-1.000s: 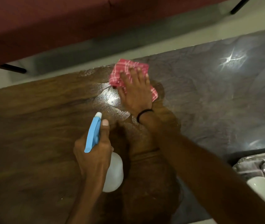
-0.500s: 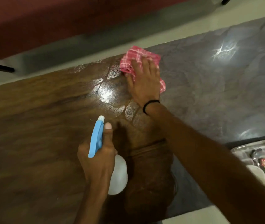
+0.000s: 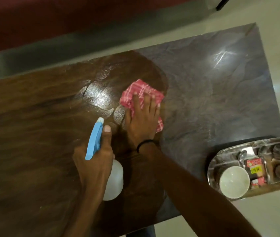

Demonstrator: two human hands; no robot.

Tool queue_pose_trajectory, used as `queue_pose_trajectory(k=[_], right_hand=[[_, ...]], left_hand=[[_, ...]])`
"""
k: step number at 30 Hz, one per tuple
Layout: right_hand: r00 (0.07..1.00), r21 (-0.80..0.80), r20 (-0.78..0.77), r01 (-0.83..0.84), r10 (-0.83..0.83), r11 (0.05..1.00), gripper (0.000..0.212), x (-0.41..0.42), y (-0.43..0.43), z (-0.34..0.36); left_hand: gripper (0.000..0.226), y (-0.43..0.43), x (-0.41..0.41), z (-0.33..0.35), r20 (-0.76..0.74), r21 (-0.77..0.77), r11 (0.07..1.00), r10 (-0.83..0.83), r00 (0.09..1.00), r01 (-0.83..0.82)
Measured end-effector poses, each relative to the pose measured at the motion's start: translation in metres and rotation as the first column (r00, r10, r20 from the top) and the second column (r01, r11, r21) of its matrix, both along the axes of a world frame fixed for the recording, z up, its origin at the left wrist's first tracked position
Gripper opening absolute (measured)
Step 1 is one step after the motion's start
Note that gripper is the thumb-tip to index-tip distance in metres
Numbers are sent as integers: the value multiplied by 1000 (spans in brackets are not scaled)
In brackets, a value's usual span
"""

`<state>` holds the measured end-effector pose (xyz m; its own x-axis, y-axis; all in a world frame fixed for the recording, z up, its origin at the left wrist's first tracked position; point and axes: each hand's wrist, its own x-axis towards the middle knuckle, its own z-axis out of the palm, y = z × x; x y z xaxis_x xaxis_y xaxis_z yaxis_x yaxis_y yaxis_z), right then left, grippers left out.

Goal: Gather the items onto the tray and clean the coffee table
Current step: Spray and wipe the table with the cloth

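The red checked cloth is lying crumpled near the middle of the desk. The right hand is pressing flat on it, fingers straight and spread, pointing toward the far edge. Just left of the cloth a wet patch is shining. Nearer than the cloth, the left hand is gripping the spray bottle, fingers clamped round it. The bottle's long axis is running near-to-far, blue nozzle aiming toward the patch. Well right of the cloth, the steel tray is holding a white bowl and a red packet.

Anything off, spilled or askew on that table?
Only wet smears on the coffee table, left of the cloth under the right hand: unwiped spray, seemingly. Tray items look settled.
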<state>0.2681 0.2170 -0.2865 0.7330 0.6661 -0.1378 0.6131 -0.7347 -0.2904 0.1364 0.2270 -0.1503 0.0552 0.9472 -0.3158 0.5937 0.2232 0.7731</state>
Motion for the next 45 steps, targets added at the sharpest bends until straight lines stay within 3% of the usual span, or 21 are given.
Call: queue_pose_trajectory(k=[3,5,9,12,15,18,20,24,27,36,40,45], right_hand=[[942,68,3,-334,335,940,59,3,1,-1],[961,45,23,-276,275,960,57,49,19,-7],[990,42,34,133,-135,990,57,50,-35,-5],[1000,26,-11,-23,23,999,58,1,-54,-1],[977,39,1,-212,212,976,58,30,-31,-5],[998,28,17,-57,56,998,56,77,-33,-7],[999,11,19,38,-39,999,56,64,-62,-5],[998,-16,13,-54,55,998,59,21,-106,-1],[998,-18,57,-29,30,999,59,18,-109,-1],[996,3,91,-26,26,1000,58,17,-106,-2],[996,8,85,-13,12,1000,58,17,-105,0],[998,-55,52,-24,27,998,64,13,-93,4]], left_hand=[[45,-7,2,-3,20,-12,999,33,999,-33],[43,-10,6,-6,43,-26,999,33,999,-32],[36,-21,9,-5,17,-3,999,-36,999,36],[41,-26,12,0,22,-13,999,-29,999,29],[40,-29,18,-1,69,-27,999,-39,997,41],[42,-34,21,-5,51,-9,995,-96,994,97],[44,-34,25,-2,50,-10,992,-126,991,127],[58,-29,39,4,57,-31,991,-132,990,134],[69,-24,52,5,74,-23,990,-140,987,142],[67,-17,52,-4,56,-52,988,-143,988,146],[66,-19,45,1,-15,-20,973,-228,973,228],[60,-17,34,6,-3,-37,986,-160,987,160]])
